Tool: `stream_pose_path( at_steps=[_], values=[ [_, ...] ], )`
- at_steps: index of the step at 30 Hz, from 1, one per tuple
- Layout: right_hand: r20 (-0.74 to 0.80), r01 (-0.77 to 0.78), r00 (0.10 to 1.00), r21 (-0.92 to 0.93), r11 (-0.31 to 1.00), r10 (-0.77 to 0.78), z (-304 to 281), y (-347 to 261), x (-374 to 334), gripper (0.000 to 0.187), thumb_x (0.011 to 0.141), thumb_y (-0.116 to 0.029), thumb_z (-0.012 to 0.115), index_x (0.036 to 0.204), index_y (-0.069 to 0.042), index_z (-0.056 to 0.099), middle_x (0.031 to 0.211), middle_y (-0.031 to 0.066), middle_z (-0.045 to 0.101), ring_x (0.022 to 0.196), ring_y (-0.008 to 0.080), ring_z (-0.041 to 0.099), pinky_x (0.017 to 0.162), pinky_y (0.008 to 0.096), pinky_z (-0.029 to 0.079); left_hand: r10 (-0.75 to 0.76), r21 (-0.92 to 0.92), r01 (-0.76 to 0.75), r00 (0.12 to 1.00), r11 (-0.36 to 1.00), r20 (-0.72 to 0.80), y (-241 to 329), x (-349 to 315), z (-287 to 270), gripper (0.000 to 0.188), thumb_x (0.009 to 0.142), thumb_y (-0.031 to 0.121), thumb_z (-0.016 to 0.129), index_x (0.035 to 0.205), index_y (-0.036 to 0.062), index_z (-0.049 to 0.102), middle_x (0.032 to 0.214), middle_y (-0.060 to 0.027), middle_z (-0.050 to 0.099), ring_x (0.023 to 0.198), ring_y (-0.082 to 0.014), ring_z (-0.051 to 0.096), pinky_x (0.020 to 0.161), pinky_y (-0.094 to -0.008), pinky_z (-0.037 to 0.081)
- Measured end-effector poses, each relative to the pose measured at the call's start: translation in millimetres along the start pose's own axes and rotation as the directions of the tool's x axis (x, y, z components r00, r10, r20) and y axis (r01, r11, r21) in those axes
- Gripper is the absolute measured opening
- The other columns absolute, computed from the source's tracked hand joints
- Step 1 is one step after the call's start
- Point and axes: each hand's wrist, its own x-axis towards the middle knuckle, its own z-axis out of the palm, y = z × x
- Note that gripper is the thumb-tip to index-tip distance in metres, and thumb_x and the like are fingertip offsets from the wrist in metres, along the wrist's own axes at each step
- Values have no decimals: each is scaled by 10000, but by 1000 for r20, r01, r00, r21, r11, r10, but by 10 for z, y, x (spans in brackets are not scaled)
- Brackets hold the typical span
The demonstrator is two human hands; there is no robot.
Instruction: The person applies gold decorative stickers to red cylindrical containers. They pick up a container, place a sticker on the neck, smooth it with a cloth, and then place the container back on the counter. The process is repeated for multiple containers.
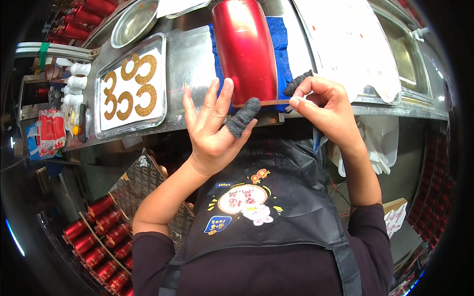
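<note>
A red cylinder (pixel 244 49) lies on its side on a blue pad (pixel 281 44), on the metal bench (pixel 190 59) in front of the person. Its near end reaches the bench edge, and a thin gold strip (pixel 261 103) runs along that end.

The left hand (pixel 212 128) is at the cylinder's near left corner, fingers spread and pointing up, with the thumb, in a grey knit cot (pixel 243 116), pressed on the strip's left end. It grips nothing; it just presses.

The right hand (pixel 326 106) sits at the cylinder's near right corner. Its thumb and forefinger are pinched together on the strip's right end, the forefinger in another grey cot, the other fingers curled.

Left of the cylinder, a steel tray (pixel 129 86) holds gold curved cut-outs on white. Beyond that tray, a round metal dish (pixel 133 22). Right of the cylinder lies a white sheet (pixel 350 44). Below the bench, left of the person's black apron (pixel 266 197), stand rows of more red cylinders (pixel 101 244).
</note>
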Motion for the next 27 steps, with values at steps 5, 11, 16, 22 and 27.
stream_pose_path(
  at_steps=[5,11,16,22,27],
  values=[
    [22,-22,1000,19,1000,22,32,50,42,128,862,-97,735,810,-27,641,768,-65,557,659,-12,451,570,174,330,74,114,-78,997,990,36,110,226,102,374,706,140,786,1075,202,770,1446,-176,541,1304,-432,519,1067,-729,244],
    [49,-55,997,57,997,52,66,31,59,116,855,-97,736,815,-30,650,767,-66,556,645,-8,439,569,175,321,-198,-233,166,973,958,-121,-32,177,177,639,672,138,881,1250,-16,657,1407,-227,558,1309,-376,542,1108,-612,318],
    [52,-64,997,147,987,57,59,-111,-8,108,840,-84,729,800,-33,642,762,-74,539,640,-11,427,561,174,310,-198,-242,174,977,955,-79,-108,-168,74,538,745,160,854,1211,-29,662,1418,-229,548,1299,-408,540,1100,-655,286],
    [23,-49,999,93,995,47,6,-136,-28,132,832,-92,739,780,-29,635,762,-71,522,635,-19,420,551,168,306,-145,-157,145,989,977,10,-134,-301,108,420,802,178,817,1156,-13,695,1443,-239,521,1314,-400,531,1123,-671,209],
    [16,-23,1000,26,999,23,-25,0,25,147,844,-110,744,785,-24,640,762,-58,555,641,-13,444,561,169,330,-61,-84,61,998,995,5,-108,-199,81,390,775,160,827,1127,29,720,1442,-234,525,1303,-406,539,1119,-681,204]
  ],
)
